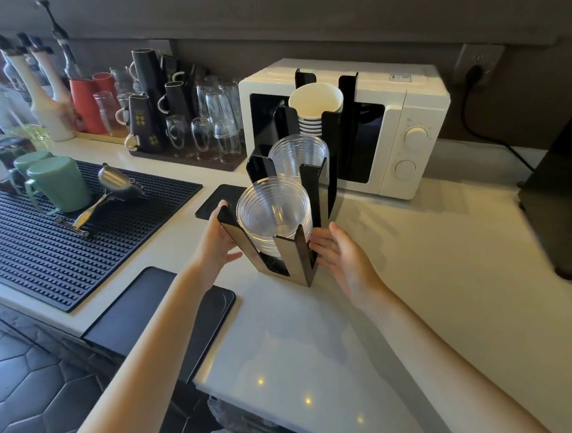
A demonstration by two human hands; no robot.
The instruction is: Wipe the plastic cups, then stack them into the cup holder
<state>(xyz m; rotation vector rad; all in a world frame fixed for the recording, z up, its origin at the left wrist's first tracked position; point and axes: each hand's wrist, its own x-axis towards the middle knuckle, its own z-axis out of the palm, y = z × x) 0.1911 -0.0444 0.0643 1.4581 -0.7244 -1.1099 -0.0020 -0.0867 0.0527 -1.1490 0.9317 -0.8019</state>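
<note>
I see the pale counter (399,276) carrying a white microwave (415,108) at one o'clock, and in front of it the black cup holder (294,266) stands upright at centre. Stacks of clear plastic cups (274,213) sit in its near compartments. My left hand (217,240) presses its nine o'clock side, fingers spread; my right hand (340,256) lies open-palmed against its three o'clock side.

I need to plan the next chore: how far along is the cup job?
Looks nearly done: clear plastic cups sit stacked in the near slot of the black cup holder, with another stack behind. In hand: the left hand and right hand flank the holder, open. Left: no loose plastic cups or cloth show on the counter.
</note>
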